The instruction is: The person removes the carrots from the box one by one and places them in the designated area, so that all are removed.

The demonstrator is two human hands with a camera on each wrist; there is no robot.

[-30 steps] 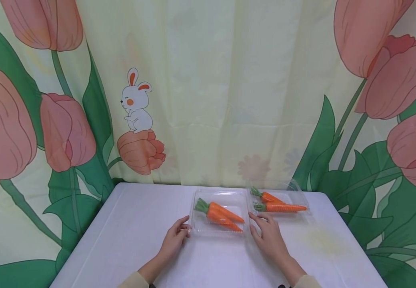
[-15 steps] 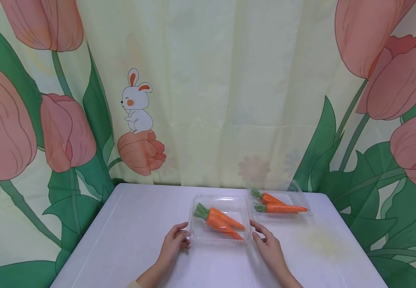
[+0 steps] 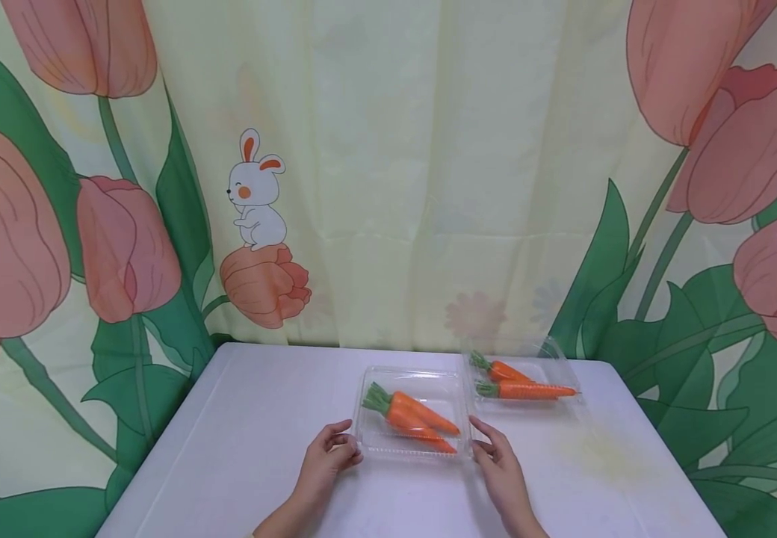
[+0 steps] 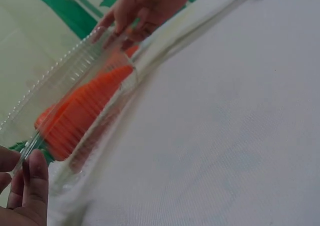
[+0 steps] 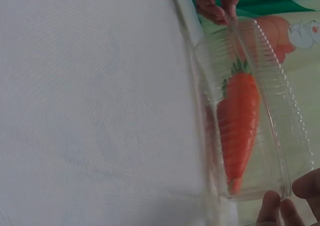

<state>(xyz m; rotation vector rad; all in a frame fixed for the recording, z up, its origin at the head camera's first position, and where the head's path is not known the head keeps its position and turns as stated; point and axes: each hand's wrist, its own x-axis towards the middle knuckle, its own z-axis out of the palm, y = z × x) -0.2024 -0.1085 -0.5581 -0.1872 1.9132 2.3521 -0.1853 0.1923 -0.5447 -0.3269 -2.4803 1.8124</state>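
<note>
A clear plastic clamshell box [image 3: 444, 392] with ridged walls is in the middle of the head view, its lid down. Two orange carrots [image 3: 407, 413] with green tops lie inside, side by side. My left hand [image 3: 323, 457] pinches the rim at the box's near left corner; in the left wrist view its thumb and fingers [image 4: 36, 178] close on that edge. On the opposite side my right hand [image 3: 501, 467] pinches the rim between thumb and fingers, also visible in the right wrist view at the box's corner. The box sits level, close over the white tabletop.
Behind and to the right stands a second clear plastic box [image 3: 556, 366] with carrots [image 3: 536, 390] in it. White cloth covers the table [image 3: 261, 403]. A curtain [image 3: 375, 187] printed with tulips and a rabbit hangs behind the table's back edge.
Both hands have drawn the box toward the person, away from the second box. The right thumb has come onto the rim. The second box has stayed in place.
</note>
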